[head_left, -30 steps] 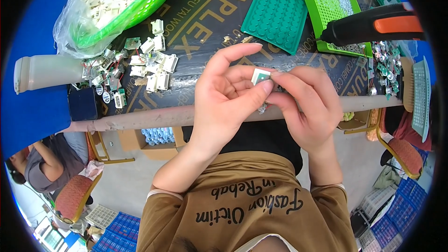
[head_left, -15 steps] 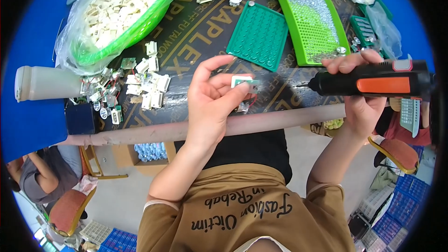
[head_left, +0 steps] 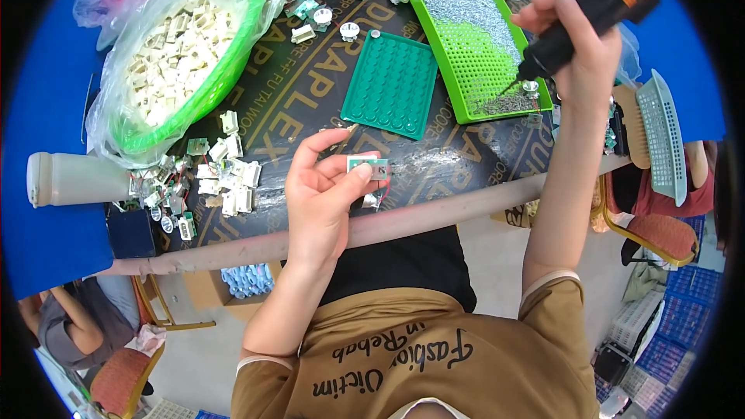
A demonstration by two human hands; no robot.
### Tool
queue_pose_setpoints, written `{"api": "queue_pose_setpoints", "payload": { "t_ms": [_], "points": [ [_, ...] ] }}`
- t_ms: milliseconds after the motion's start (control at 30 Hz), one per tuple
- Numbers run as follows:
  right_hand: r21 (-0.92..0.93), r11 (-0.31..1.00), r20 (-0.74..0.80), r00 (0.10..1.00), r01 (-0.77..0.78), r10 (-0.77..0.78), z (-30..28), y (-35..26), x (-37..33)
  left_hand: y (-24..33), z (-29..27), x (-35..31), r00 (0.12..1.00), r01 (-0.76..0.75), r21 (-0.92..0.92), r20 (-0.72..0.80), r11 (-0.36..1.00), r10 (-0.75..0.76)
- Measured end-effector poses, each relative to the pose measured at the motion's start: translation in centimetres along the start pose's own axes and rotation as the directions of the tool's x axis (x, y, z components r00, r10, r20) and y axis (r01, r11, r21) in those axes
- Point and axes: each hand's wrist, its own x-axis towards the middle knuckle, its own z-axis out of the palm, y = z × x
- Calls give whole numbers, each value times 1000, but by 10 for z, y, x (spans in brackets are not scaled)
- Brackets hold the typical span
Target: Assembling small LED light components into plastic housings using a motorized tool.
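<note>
My left hand [head_left: 322,190] pinches a small green circuit board [head_left: 378,169] against a white plastic housing, near the table's front edge. A small clear piece with a red wire [head_left: 374,199] hangs just below it. My right hand [head_left: 582,50] is wrapped round a black and orange electric screwdriver [head_left: 594,12]. Its thin bit [head_left: 510,87] points down at the near end of a bright green perforated tray [head_left: 468,112], where small screws [head_left: 497,102] lie. Whether the bit touches a screw I cannot tell.
A dark green dimpled tray [head_left: 389,85] lies between my hands. At left stand a green basket [head_left: 237,77] heaped with white housings, loose housings [head_left: 233,178], wired boards [head_left: 167,186] and a whitish bottle [head_left: 77,178]. People sit at both sides beyond the table's padded edge.
My right hand has swung the screwdriver up and away, from level beside the board to tilted over the screw tray. The left hand still holds the board; the whole view has shifted.
</note>
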Motion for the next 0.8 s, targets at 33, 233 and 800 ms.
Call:
{"api": "queue_pose_setpoints", "payload": {
  "t_ms": [33,233,800],
  "points": [
    [11,999,12,999,51,-51,6,7,2,0,-1,-1,1000,-4,5,-2,1000,4],
    [686,715,8,980,139,-198,52,29,23,0,0,-1,1000,-17,59,-13,998,18],
    [73,983,-242,959,170,-148,61,35,20,-1,0,-1,1000,-31,90,1,995,31]
  ]
}}
